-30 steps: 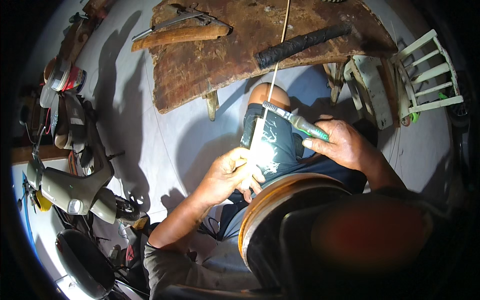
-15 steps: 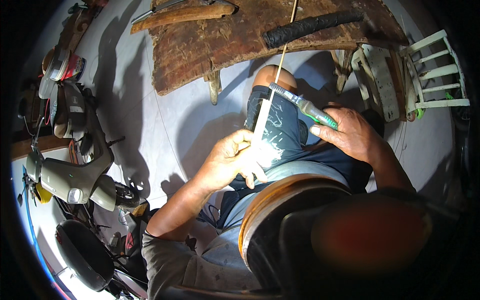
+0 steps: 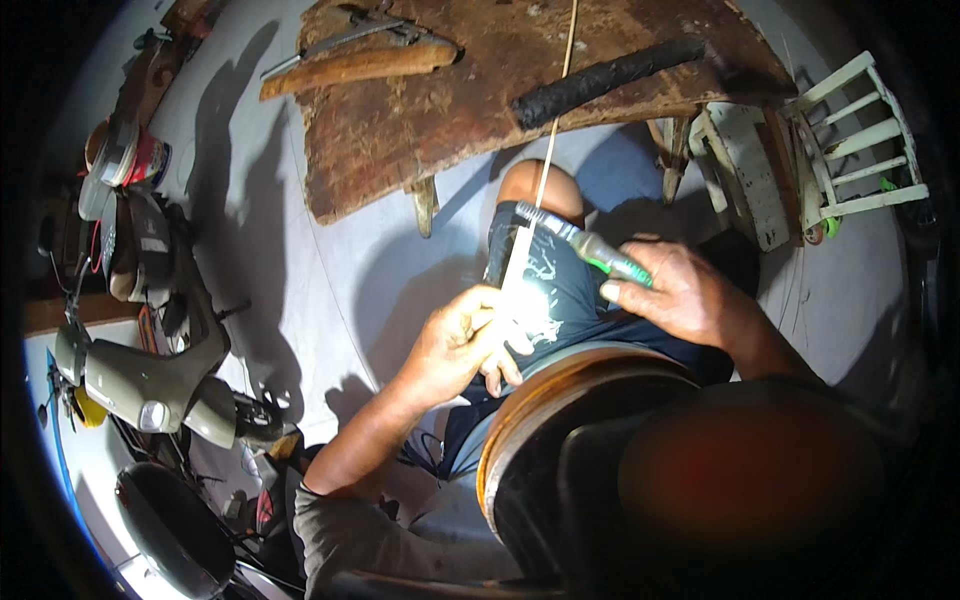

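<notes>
My left hand (image 3: 468, 338) is closed around the lower end of a pale flat wooden strip (image 3: 517, 262), which points up and away over my thigh. A thin pale stick (image 3: 546, 170) runs on from its far end to the table and crosses a black wrapped roll (image 3: 610, 80). Whether strip and stick are one piece, I cannot tell. In my right hand (image 3: 680, 290) is a grey and green utility knife (image 3: 592, 250), its segmented blade lying across the stick near the strip's top end. Bright glare hides some of the left fingers.
A worn wooden table (image 3: 400, 140) stands ahead, with a long piece of wood (image 3: 360, 72) and metal tools on it. To the right is a white slatted chair (image 3: 865, 140). A pale scooter (image 3: 150, 360) is parked at left, below a tub (image 3: 135, 160).
The table and my thigh sit slightly lower in view. Both hands, with strip and knife, have shifted a little down and left in the picture; the grips look the same.
</notes>
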`<state>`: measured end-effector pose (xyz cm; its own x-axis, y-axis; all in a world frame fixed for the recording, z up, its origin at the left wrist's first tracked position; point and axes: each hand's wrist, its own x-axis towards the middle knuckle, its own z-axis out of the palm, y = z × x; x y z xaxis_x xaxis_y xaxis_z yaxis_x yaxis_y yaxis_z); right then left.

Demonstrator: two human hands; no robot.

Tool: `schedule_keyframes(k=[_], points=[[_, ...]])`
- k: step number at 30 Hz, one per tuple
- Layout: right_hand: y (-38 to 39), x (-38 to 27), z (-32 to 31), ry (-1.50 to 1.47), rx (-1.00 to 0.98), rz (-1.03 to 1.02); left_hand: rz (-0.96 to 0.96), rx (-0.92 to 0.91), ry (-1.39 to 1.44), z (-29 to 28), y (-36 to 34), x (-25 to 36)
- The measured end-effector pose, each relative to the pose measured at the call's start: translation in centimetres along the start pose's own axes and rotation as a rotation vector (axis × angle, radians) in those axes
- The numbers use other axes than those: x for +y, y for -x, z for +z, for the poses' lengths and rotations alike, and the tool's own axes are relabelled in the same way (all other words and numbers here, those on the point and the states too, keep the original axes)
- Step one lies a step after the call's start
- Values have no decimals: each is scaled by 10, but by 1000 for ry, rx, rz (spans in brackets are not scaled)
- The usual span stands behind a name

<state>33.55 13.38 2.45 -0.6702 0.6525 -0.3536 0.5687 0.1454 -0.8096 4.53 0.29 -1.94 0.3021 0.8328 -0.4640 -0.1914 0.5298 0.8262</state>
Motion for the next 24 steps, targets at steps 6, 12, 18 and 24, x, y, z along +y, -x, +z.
schedule_keyframes(k=[6,12,18,24], points=[[-8,-10,9,-3,-20,16,33,82,-68,2,1,-4],[-12,-11,8,33,-48,7,16,66,-101,-2,2,2],[-16,-7,12,44,-32,-7,-5,62,-100,-3,1,4],[-16,-5,10,14,-47,-48,1,69,-111,-4,2,3]])
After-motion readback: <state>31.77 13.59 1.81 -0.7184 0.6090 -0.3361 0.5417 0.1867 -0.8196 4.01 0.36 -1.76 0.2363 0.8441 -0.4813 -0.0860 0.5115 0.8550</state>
